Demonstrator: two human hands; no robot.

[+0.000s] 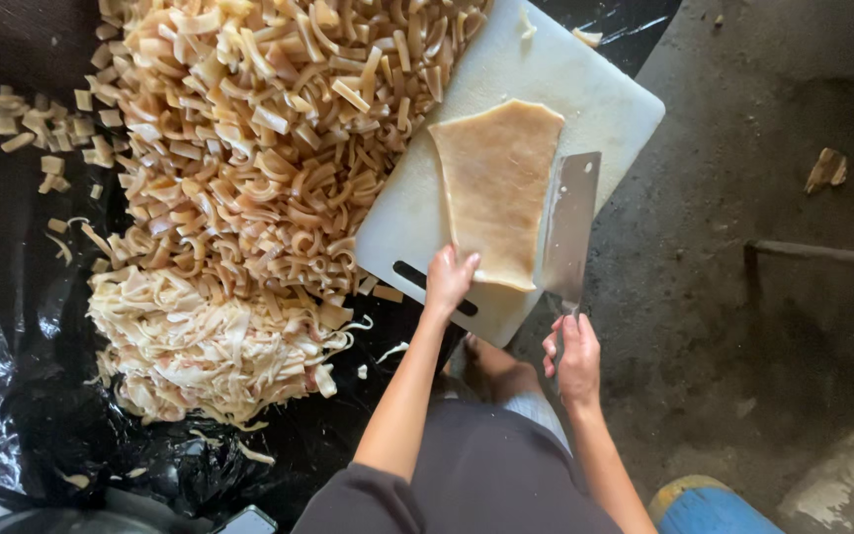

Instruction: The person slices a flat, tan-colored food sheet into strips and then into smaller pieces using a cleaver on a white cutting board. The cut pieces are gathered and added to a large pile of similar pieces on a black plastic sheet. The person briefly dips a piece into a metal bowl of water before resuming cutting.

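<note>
One tan sheet [496, 188] is pinned on one white cutting board [595, 99] by the left hand [447, 280], fingers flat; one cleaver [569, 227] is gripped in the right hand [574, 358]; two strip heaps [249, 178] are noted.

Your left hand [449, 280] presses the near edge of a flat tan sheet [497, 188] on the white plastic cutting board [546, 74]. Your right hand [575, 358] grips a steel cleaver [569, 227] just beside it. A pile of cut tan strips [259, 148] covers black plastic sheeting [12, 326].

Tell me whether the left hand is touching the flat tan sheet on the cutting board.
Touching. The head view shows the left hand with its fingers pressed onto the near edge of the tan sheet, which lies flat on the white cutting board; no gap shows.
</note>
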